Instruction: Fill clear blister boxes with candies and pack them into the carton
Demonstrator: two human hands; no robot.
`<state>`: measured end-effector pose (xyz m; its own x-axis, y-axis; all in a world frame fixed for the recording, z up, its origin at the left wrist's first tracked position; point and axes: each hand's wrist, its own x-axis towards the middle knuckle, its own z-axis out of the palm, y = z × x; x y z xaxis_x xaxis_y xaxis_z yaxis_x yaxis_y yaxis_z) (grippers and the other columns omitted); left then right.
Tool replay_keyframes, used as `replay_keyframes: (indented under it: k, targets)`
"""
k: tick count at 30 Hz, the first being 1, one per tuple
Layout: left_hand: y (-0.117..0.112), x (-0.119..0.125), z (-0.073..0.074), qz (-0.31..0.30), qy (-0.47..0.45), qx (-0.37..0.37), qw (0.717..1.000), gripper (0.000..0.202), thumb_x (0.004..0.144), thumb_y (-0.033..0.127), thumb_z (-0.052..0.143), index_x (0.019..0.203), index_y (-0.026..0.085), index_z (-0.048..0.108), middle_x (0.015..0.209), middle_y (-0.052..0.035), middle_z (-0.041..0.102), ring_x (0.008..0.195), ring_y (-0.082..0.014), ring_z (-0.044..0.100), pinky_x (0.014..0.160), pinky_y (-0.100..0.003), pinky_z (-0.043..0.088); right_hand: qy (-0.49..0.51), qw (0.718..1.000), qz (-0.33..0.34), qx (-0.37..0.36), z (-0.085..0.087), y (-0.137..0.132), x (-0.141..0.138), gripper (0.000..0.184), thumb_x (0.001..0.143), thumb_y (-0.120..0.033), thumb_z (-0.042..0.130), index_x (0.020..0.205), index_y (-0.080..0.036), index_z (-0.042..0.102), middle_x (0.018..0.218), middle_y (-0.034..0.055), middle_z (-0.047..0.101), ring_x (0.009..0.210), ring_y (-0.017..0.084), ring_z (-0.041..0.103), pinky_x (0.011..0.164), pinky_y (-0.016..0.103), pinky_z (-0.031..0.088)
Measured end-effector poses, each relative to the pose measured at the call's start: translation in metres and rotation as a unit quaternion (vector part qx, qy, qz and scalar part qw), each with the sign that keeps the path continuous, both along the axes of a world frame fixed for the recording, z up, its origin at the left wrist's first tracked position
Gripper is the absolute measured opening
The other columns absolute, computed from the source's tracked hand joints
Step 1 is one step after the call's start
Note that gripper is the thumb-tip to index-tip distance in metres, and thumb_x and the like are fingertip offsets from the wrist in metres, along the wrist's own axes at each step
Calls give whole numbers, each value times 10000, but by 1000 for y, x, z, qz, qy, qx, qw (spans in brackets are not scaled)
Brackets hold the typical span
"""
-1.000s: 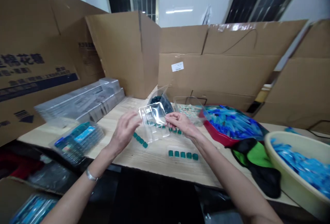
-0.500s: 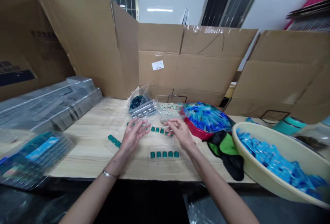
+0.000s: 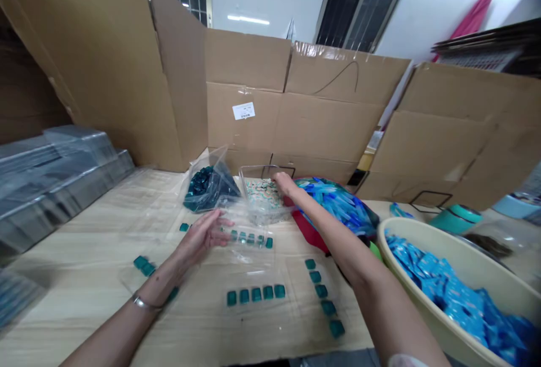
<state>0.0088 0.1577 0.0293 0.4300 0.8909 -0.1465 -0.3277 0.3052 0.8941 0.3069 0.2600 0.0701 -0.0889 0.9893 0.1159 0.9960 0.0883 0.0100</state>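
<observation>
Left grip (image 3: pixel 203 235): open, released, fingers extended, holding nothing; fingertips at the edge of a clear plastic tray (image 3: pixel 249 246), which lies on the tabletop (image 3: pixel 84 231) with a row of teal pieces showing through it. Right grip (image 3: pixel 285 184): fingers curled at the far rim of a clear plastic box (image 3: pixel 264 200) of small mottled pieces; cannot tell whether it is grasping anything.

Head view. Compared with the earlier frame, the hands no longer sit side by side: the right arm has reached forward to the box, while the left hand remains near the front. A column of five teal pieces (image 3: pixel 323 296) now shows on the right, beside a row of five teal pieces (image 3: pixel 256 295); it was not visible before. Two more teal pieces (image 3: pixel 143 265) lie near the left wrist. A plastic bag of dark teal pieces (image 3: pixel 207 189) sits just left of the box. Beyond the right arm is a red tray of blue pieces (image 3: pixel 333 206); further right, a beige basin of blue pieces (image 3: pixel 448 293). Stacked clear trays (image 3: pixel 54 175) lie at far left, and cardboard sheets (image 3: pixel 287 107) stand behind.
</observation>
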Motion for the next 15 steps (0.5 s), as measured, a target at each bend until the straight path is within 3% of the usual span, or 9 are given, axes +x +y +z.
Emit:
replay_keyframes:
  k: [6,15]
  targets:
    - [0,5,-9,-12,-16,-6,1000,324,842,360,574,1098,171,513,941,-87,686,567,-160,682,419,-210,511,-81,995,19,-56,-10,44,-1,282,787,2,469,910,-54,717,1001,217,682,984,223,630,822,230,436]
    - [5,6,-18,-18,-27,-47,998,341,826,364,593,1092,164,523,924,-98,690,557,-165,678,421,-223,524,-67,994,47,-69,-16,57,6,267,797,-9,474,904,-51,714,1018,206,679,996,215,615,827,215,415]
